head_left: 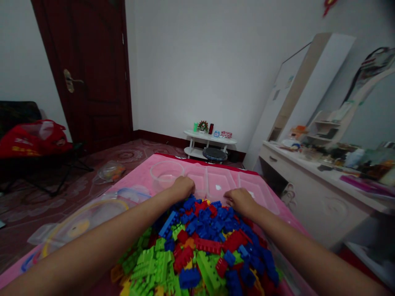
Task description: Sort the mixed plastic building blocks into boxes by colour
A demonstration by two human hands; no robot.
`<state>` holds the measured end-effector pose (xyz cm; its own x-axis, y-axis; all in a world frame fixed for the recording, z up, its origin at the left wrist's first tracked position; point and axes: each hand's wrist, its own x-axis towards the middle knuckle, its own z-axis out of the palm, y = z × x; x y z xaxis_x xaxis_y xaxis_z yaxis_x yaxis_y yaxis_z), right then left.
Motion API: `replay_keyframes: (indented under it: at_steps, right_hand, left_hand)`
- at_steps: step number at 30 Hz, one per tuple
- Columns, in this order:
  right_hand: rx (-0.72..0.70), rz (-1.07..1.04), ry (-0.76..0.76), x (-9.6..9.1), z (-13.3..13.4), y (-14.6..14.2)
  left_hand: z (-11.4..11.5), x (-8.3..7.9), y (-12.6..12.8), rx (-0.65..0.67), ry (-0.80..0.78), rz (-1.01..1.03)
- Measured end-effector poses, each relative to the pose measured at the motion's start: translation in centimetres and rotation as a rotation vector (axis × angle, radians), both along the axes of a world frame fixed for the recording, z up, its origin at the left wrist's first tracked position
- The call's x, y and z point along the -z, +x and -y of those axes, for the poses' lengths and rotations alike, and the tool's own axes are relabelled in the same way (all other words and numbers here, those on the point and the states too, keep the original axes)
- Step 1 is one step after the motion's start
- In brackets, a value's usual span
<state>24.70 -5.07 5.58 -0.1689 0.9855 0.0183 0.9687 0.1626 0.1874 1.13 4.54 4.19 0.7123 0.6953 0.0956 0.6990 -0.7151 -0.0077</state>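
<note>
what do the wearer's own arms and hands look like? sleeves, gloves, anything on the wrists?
Bare left hand and bare right hand: no gloves. Both slender forearms are uncovered, with no sleeve in view. No watch, bracelet, cable or marking shows on either wrist. Fingers are partly hidden, so rings can't be ruled out.

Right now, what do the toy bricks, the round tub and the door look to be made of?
Toy bricks: probably hard plastic, faintly glossy, evenly colored throughout.
Round tub: likely smooth, clear plastic, given its see-through wall.
Door: dark reddish-brown, paneled; wood or a wood-look finish.
</note>
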Motion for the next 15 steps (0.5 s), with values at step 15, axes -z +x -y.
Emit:
replay_keyframes:
  at_steps: [15]
  right_hand:
    - [0.159,-0.017,0.090,-0.8,-3.2,3.0]
  left_hand:
    - [-2.8,-2.1,0.8,0.076,0.127,0.025]
